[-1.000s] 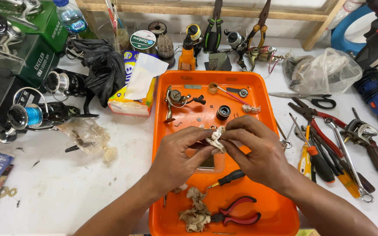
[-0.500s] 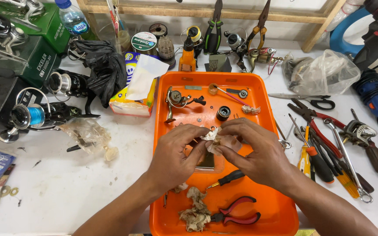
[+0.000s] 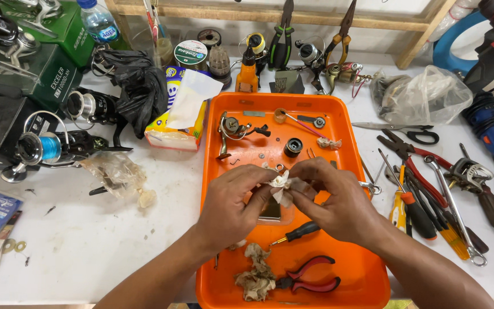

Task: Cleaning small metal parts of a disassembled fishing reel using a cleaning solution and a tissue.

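Note:
Over the orange tray (image 3: 353, 269), my left hand (image 3: 230, 203) and my right hand (image 3: 335, 200) meet and pinch a crumpled white tissue (image 3: 279, 184) between their fingertips. A small metal ring shows at the top of the tissue. Whatever else the tissue wraps is hidden. In the tray lie a metal reel part with a handle (image 3: 228, 129), a small black round part (image 3: 293, 147), a black-handled screwdriver (image 3: 298, 233), red-handled pliers (image 3: 310, 276) and a wad of dirty tissue (image 3: 255, 277).
To the right of the tray lie scissors (image 3: 407, 131), pliers, wrenches and screwdrivers (image 3: 424, 194). A tissue box (image 3: 181, 120), fishing reels (image 3: 47, 146), green boxes and a black bag sit at the left. Pliers hang on the wooden rail behind.
My fingers have shifted slightly on the tissue, turning it between both hands. The hands stay in the same place above the tray.

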